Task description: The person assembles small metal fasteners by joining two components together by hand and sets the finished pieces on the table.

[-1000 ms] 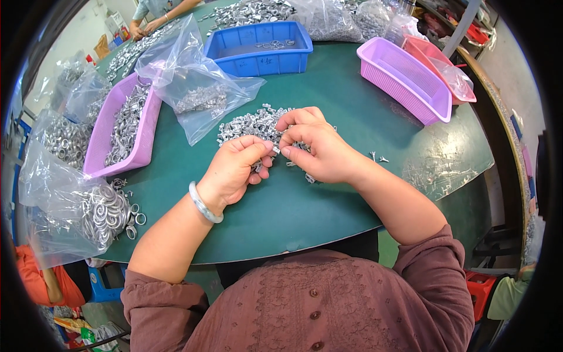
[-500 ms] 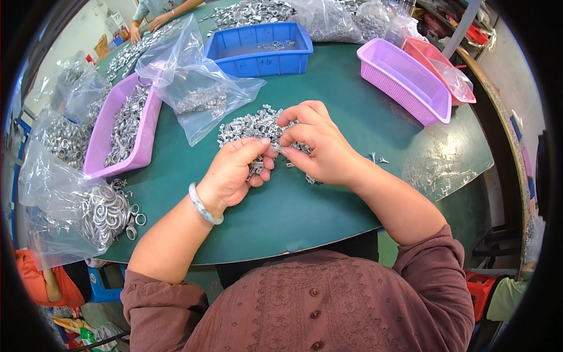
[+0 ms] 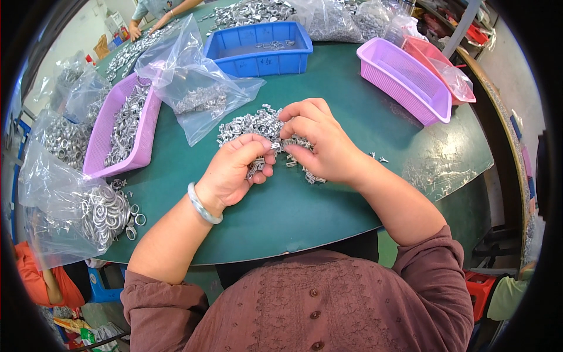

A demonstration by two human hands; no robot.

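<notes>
My left hand (image 3: 237,170) pinches a small silver metal piece (image 3: 275,145) between thumb and forefinger. More small metal pieces (image 3: 256,167) lie within its curled fingers. Just to the right, my right hand (image 3: 322,144) hovers with bent fingers, thumb and fingertips apart and nothing visible between them. Both hands are over the near side of a pile of small silver metal pieces (image 3: 249,125) on the green table (image 3: 281,214). Part of the pile is hidden behind my hands.
A purple basket (image 3: 143,141) of metal parts and clear bags (image 3: 53,193) of rings and spirals stand left. A blue bin (image 3: 261,66) is beyond the pile, beside a clear bag (image 3: 202,100). Another purple basket (image 3: 404,88) is right. A co-worker's hands (image 3: 136,30) work far left.
My right thumb and fingers have parted from the small metal piece at the left fingertips. The left hand stays nearly in place. The co-worker's hands have shifted slightly.
</notes>
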